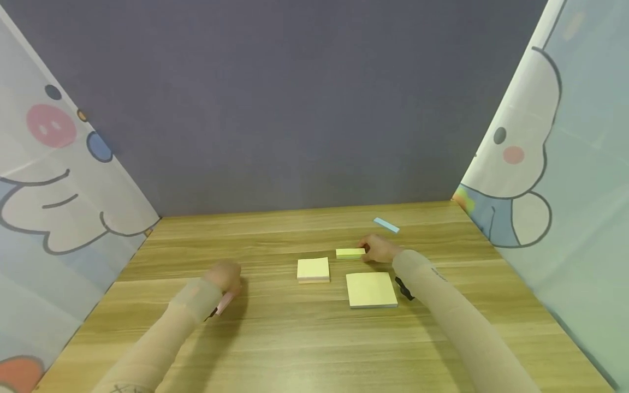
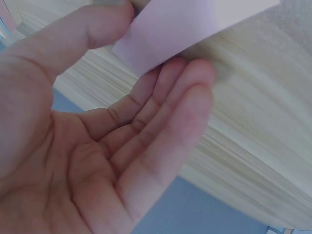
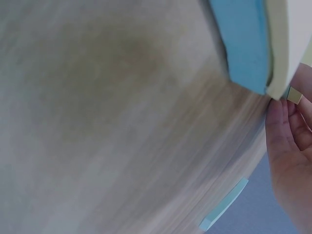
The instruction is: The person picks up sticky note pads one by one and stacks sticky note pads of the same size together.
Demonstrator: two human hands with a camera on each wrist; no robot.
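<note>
On the left of the table, my left hand (image 1: 225, 275) holds a narrow pink sticky-note pad (image 1: 225, 303). The left wrist view shows the thumb at one edge of the pink pad (image 2: 165, 36) and the curled fingertips at the opposite edge. Farther right, my right hand (image 1: 379, 249) pinches the right end of a small yellow-green sticky-note pad (image 1: 350, 254). In the right wrist view only the end of that small pad (image 3: 294, 95) shows between thumb and fingers. A square yellow sticky-note pad (image 1: 313, 269) lies between the hands.
A larger yellow pad (image 1: 371, 289) with a blue underside lies below the right hand, near the wrist strap. A light blue strip pad (image 1: 386, 225) lies farther back. A dark panel (image 1: 304, 109) rises behind the wooden table (image 1: 275, 349); printed cloths flank it.
</note>
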